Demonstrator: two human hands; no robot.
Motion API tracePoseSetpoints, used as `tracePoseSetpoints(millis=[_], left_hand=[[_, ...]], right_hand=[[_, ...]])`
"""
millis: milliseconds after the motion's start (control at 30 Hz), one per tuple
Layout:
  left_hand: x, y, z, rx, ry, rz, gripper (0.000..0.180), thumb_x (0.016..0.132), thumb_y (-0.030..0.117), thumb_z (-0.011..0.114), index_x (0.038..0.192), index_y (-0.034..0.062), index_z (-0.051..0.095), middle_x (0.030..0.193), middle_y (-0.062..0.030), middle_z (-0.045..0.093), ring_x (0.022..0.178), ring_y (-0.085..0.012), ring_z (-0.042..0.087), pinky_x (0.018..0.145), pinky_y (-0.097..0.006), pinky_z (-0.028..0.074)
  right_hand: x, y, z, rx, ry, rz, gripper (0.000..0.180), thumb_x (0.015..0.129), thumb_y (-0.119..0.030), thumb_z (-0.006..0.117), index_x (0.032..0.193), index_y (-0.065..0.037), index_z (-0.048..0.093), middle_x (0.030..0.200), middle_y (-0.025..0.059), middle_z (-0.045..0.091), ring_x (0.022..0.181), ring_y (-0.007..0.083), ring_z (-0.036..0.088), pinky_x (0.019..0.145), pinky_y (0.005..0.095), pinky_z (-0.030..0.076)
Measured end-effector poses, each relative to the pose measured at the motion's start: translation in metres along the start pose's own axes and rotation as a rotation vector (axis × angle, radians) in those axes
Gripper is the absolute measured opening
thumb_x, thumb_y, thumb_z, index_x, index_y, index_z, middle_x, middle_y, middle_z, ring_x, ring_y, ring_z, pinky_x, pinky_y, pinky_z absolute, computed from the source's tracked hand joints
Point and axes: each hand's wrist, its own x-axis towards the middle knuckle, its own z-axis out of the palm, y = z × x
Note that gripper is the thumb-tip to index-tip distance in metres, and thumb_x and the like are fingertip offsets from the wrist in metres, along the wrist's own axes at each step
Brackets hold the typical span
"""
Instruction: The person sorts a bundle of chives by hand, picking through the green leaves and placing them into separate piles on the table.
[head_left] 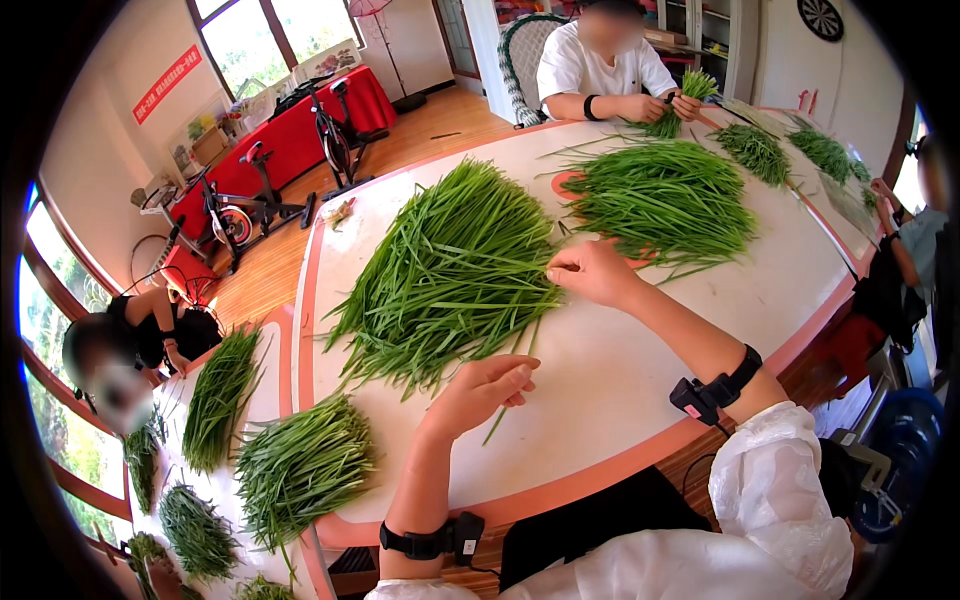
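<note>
A large heap of long green garlic chives (450,265) lies on the white table in front of me. My left hand (482,393) is closed at the heap's near edge, its thumb against the fingers, and a thin chive stalk (495,425) shows above and below the fingers. At the heap's right edge, my right hand (597,274) is pinched together, fingertips at the leaf ends. What is between those fingertips is too small to tell. A second heap of chives (660,200) lies just beyond my right hand.
The white table (590,400) has an orange border. More chive bunches (305,465) lie on the adjoining table at left. A person (610,70) across the table holds a chive bunch (697,85). Other people work at far left and far right. A blue tub (905,450) stands at right.
</note>
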Motion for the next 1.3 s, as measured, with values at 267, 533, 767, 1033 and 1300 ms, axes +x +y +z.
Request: tracePoseSetpoints(millis=[267, 533, 767, 1033, 1300], left_hand=[[-0.002, 0.007, 0.004, -0.332, 0.186, 0.33, 0.027, 0.092, 0.017, 0.049, 0.106, -0.0045, 0.059, 0.092, -0.0084, 0.063, 0.084, -0.0156, 0.06, 0.08, -0.028, 0.047], [0.004, -0.004, 0.016, 0.084, 0.077, 0.113, 0.031, 0.092, 0.024, 0.051, 0.111, 0.0002, 0.059, 0.073, 0.0004, 0.054, 0.061, -0.0066, 0.047, 0.054, -0.022, 0.044], [-0.001, 0.002, 0.005, 0.091, 0.237, -0.027, 0.032, 0.092, 0.023, 0.05, 0.106, -0.0045, 0.059, 0.06, 0.0036, 0.043, 0.052, -0.0044, 0.042, 0.047, -0.021, 0.041], [-0.001, 0.009, 0.002, -0.115, 0.316, 0.053, 0.031, 0.092, 0.022, 0.05, 0.101, -0.0064, 0.058, 0.061, 0.003, 0.043, 0.052, -0.0067, 0.044, 0.052, -0.023, 0.044], [0.0, 0.004, 0.005, -0.277, 0.273, 0.254, 0.025, 0.092, 0.017, 0.049, 0.1, -0.0044, 0.059, 0.084, -0.0066, 0.061, 0.074, -0.0134, 0.059, 0.071, -0.027, 0.048]], right_hand=[[-0.083, -0.048, 0.024, -0.167, -0.132, -0.387, 0.012, 0.079, -0.016, 0.058, 0.079, -0.005, 0.061, 0.072, 0.0083, 0.058, 0.074, 0.0266, 0.057, 0.063, 0.0374, 0.046], [-0.075, -0.051, 0.018, -0.021, -0.134, -0.35, 0.013, 0.079, -0.017, 0.061, 0.082, -0.004, 0.063, 0.074, 0.0083, 0.061, 0.069, 0.0243, 0.059, 0.063, 0.0338, 0.047], [-0.013, -0.017, 0.015, 0.062, 0.051, -0.136, 0.021, 0.077, -0.022, 0.064, 0.079, -0.001, 0.062, 0.067, 0.0105, 0.062, 0.061, 0.0239, 0.059, 0.059, 0.034, 0.046], [0.004, 0.0, 0.024, -0.134, 0.128, -0.196, 0.016, 0.075, -0.018, 0.058, 0.074, -0.002, 0.061, 0.066, 0.0137, 0.06, 0.065, 0.031, 0.059, 0.061, 0.0412, 0.047], [-0.075, -0.061, 0.016, -0.364, -0.338, -0.318, 0.02, 0.079, -0.021, 0.058, 0.07, -0.004, 0.057, 0.065, 0.0103, 0.059, 0.064, 0.0288, 0.058, 0.058, 0.0391, 0.046]])
